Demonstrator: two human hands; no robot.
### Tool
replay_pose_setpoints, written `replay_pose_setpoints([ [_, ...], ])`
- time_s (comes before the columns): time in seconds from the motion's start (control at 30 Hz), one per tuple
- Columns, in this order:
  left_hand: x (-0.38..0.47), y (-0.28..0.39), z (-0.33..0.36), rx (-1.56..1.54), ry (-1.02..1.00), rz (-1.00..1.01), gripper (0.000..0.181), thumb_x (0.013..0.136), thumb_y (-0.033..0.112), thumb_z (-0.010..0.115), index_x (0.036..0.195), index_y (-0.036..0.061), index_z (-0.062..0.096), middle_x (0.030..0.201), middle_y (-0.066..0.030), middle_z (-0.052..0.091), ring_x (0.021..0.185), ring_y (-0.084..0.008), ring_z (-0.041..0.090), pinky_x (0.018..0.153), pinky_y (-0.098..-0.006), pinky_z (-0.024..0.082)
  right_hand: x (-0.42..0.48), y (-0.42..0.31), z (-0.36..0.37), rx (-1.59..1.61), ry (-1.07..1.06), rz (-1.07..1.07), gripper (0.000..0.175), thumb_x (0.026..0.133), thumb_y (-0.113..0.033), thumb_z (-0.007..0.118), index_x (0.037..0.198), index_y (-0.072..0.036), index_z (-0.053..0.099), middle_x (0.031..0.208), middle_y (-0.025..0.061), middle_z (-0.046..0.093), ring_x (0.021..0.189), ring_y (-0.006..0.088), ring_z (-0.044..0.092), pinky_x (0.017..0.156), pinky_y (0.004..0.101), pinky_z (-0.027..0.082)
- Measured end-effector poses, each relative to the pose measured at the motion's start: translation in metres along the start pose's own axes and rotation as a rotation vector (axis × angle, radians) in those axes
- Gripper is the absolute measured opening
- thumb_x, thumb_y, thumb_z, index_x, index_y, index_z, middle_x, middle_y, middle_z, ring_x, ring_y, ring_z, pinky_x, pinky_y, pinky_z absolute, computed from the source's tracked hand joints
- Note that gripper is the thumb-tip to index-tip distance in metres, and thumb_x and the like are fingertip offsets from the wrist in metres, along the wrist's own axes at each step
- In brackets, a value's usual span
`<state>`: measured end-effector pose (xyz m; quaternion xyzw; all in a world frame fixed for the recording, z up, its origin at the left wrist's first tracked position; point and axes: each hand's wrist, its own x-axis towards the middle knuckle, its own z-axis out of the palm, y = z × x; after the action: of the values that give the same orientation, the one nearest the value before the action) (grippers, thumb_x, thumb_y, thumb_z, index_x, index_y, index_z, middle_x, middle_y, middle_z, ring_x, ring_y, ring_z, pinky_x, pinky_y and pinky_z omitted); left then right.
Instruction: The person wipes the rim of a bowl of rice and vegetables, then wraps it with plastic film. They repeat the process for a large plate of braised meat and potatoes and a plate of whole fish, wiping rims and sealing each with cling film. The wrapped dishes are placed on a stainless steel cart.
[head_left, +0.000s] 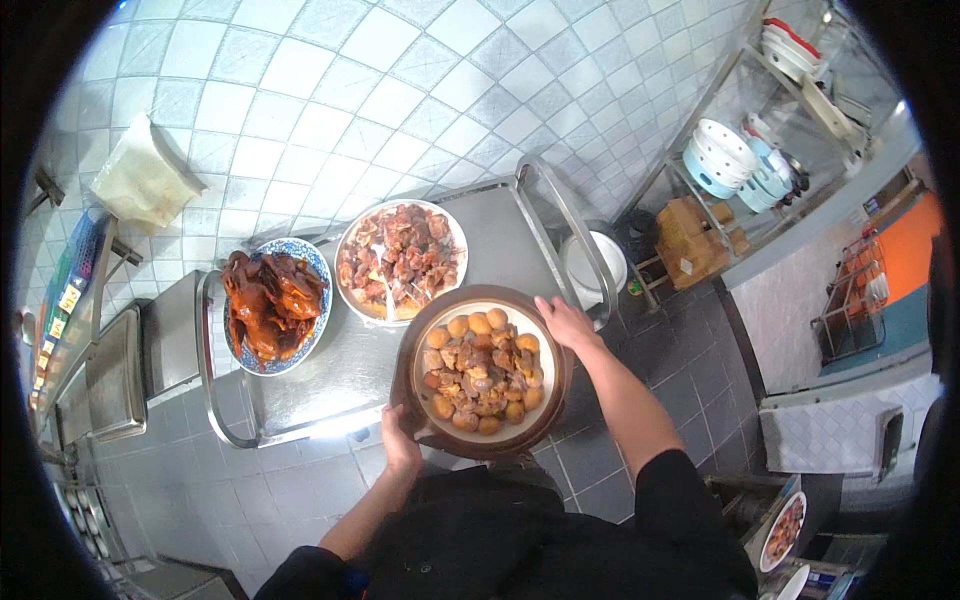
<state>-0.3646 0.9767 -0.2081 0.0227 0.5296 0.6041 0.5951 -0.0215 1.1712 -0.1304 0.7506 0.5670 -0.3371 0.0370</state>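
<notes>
Both of my hands grip a brown clay pot (402, 375) with a cream inside, held in front of my body over the near edge of a steel cart. My left hand (401, 441) clasps its lower left side; my right hand (568, 324) is on the upper right rim. In the pot lie chunks of braised meat (476, 367) ringed by several small, round, yellow-brown pieces (458, 325). Just beyond it, a white plate of chopped cooked meat (412, 255) with a white utensil (388, 296) stands on the cart. Left of that, a blue-patterned oval plate (326, 300) bears glossy roasted poultry (274, 300).
The steel cart (345, 375) has raised tubular handles at both ends, against a tiled wall (360, 97). A white bucket (596, 262) stands past its right end. A rack at right holds perforated white and blue baskets (720, 157) above a cardboard box (690, 244). Steel trays (116, 375) are at left.
</notes>
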Motion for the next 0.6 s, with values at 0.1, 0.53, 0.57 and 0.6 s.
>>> replay_pose_setpoints([
  [0.1,-0.019,-0.018,0.036,-0.011,0.068,0.013,0.054,0.096,0.030,0.053,0.142,0.0058,0.041,0.131,-0.0113,0.050,0.126,-0.0260,0.045,0.113,-0.0430,0.032,0.052,-0.020,-0.020,-0.021,-0.050,-0.031,0.084,0.099,-0.073,0.023,0.142,-0.005,0.048,0.141,0.0244,0.056,0.132,0.0406,0.052,0.108,0.0521,0.041],
  [0.53,-0.018,-0.069,0.126,0.145,-0.138,-0.184,0.051,0.090,0.009,0.063,0.133,0.0148,0.038,0.124,-0.0070,0.056,0.109,-0.0197,0.056,0.088,-0.0349,0.044,0.162,-0.051,-0.058,-0.135,0.196,-0.057,0.077,0.103,-0.065,0.027,0.140,-0.003,0.054,0.139,0.0250,0.056,0.131,0.0382,0.051,0.115,0.0479,0.033],
  [0.57,-0.014,-0.067,0.126,0.236,-0.118,-0.221,0.051,0.090,0.009,0.064,0.134,0.0145,0.038,0.124,-0.0073,0.056,0.108,-0.0195,0.056,0.087,-0.0343,0.045,0.163,-0.052,-0.057,-0.149,0.204,-0.045,0.077,0.103,-0.065,0.028,0.140,-0.003,0.053,0.141,0.0247,0.055,0.133,0.0378,0.049,0.116,0.0481,0.032],
  [0.6,-0.009,-0.066,0.125,0.328,-0.097,-0.259,0.052,0.090,0.009,0.064,0.134,0.0142,0.037,0.124,-0.0075,0.057,0.107,-0.0192,0.056,0.087,-0.0337,0.045,0.165,-0.053,-0.056,-0.151,0.166,-0.046,0.075,0.104,-0.064,0.028,0.141,-0.003,0.052,0.146,0.0223,0.050,0.138,0.0371,0.043,0.117,0.0497,0.030],
])
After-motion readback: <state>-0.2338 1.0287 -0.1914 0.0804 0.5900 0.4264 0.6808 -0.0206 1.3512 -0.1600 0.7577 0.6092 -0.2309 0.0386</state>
